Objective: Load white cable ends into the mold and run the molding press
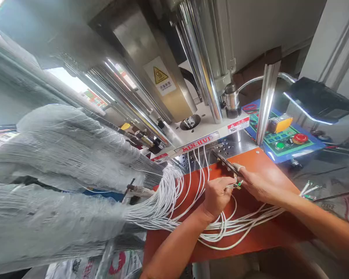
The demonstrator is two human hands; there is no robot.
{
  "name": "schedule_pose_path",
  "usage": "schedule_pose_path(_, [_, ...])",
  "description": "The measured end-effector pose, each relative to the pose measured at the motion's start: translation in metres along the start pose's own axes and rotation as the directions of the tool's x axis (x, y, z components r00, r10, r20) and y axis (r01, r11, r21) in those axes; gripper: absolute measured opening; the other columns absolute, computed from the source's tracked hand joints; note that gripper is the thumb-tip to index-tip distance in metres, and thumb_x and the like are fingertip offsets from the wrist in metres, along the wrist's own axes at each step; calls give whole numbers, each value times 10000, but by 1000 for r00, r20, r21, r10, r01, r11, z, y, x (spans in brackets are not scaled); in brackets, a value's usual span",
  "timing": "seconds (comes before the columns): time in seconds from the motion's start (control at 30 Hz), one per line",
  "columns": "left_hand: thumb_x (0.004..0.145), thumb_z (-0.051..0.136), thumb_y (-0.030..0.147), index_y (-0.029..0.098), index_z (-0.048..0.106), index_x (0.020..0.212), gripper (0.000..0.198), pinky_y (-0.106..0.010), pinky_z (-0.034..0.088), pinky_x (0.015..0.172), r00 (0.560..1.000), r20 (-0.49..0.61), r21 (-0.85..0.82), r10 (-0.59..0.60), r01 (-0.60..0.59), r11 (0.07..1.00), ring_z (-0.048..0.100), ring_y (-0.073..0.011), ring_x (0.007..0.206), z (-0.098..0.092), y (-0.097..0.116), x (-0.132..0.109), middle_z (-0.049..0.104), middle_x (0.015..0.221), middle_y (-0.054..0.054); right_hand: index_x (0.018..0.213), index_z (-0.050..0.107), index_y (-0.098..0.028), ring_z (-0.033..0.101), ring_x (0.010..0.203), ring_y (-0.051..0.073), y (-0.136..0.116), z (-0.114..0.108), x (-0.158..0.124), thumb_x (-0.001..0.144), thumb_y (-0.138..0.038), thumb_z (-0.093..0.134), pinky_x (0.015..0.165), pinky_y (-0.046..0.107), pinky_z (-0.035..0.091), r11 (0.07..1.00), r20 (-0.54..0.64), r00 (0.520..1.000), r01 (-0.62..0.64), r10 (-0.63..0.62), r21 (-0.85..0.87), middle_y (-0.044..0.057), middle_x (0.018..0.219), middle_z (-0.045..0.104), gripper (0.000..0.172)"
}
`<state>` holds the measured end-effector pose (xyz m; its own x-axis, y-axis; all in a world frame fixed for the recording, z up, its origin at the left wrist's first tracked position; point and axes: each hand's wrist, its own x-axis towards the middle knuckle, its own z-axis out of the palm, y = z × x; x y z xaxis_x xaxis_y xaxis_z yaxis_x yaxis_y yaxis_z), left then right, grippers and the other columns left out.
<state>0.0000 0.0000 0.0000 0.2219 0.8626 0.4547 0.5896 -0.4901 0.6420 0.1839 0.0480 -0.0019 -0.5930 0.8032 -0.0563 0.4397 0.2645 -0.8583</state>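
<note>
At four o'clock over an orange worktop (pixel 269 167), a person's left hand (pixel 218 195) pinches a green-tipped cable end (pixel 237 185) in a narrow grip, while the right hand (pixel 251 183) has its grip closed on a dark metal bar (pixel 227 164) just beside it. Clear plastic wraps (pixel 55 226) at eight and nine o'clock hold thick bundles; white cables (pixel 167 190) spill from the lower one across the worktop. Several cables run under the press (pixel 182 97) at twelve. A printed sack (pixel 87 268) sits at seven, contents hidden.
</note>
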Motion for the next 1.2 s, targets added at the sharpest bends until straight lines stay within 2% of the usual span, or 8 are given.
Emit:
schedule_pose_path(0.1, [789,580,65,199,717,924,234,-217,522,733,994,23,-28,-109,109,994,678,-131,762,0,0,6,743,866,-5,1145,448,-230,573,661,189,-5,-9,-2,896,-367,395,626,318,441,998,24,998,-57,57,-24,23,773,617,289])
schedule_pose_path(0.23, [805,574,88,200,715,890,199,-226,517,752,976,110,-28,-185,190,981,669,-139,787,-6,4,14,732,860,-5,1076,439,-223,553,604,171,-12,-14,-1,884,-513,453,576,297,420,993,116,986,-117,120,-28,3,754,606,349])
schedule_pose_path(0.47, [831,506,105,225,515,1289,474,-285,500,888,952,269,-91,-146,176,980,629,-165,979,-29,18,25,651,1124,-42,955,455,-229,542,648,165,-1,-3,2,868,-616,459,591,283,414,997,25,997,-72,73,-23,7,781,611,397])
schedule_pose_path(0.63, [986,345,275,241,409,1376,396,-289,501,845,943,230,-106,-240,269,957,629,-131,801,-30,19,28,674,866,-3,975,501,-220,586,735,187,-3,-3,2,872,-614,458,637,286,432,999,17,999,-41,41,-18,37,881,654,410])
schedule_pose_path(0.8, [997,341,314,256,305,1455,463,-311,480,885,948,207,-163,-240,275,948,614,-136,850,-29,19,32,672,901,-16,986,501,-222,611,776,203,-8,-3,1,874,-633,441,659,286,430,998,11,999,-53,53,-39,49,904,662,429])
schedule_pose_path(0.93, [994,363,327,243,361,1433,446,-340,423,969,956,157,-272,-248,283,920,580,-153,934,-29,24,34,649,927,-34,952,485,-226,612,781,203,-8,-1,2,874,-618,455,679,288,428,997,3,997,-74,74,-26,44,889,660,401])
schedule_pose_path(1.07, [986,381,375,216,322,1454,498,-270,463,777,935,137,-478,-327,351,805,516,-116,708,-24,27,36,600,865,-25,953,483,-229,597,744,196,-9,0,2,863,-616,469,646,285,418,997,-6,997,-79,79,-23,36,872,656,398])
schedule_pose_path(1.2, [982,387,409,207,382,1427,489,-212,408,644,904,72,-575,-422,383,723,424,-94,602,-20,26,39,506,673,28,969,493,-233,607,756,206,-8,-1,2,860,-606,481,654,293,427,997,-8,997,-76,76,-26,46,887,664,389])
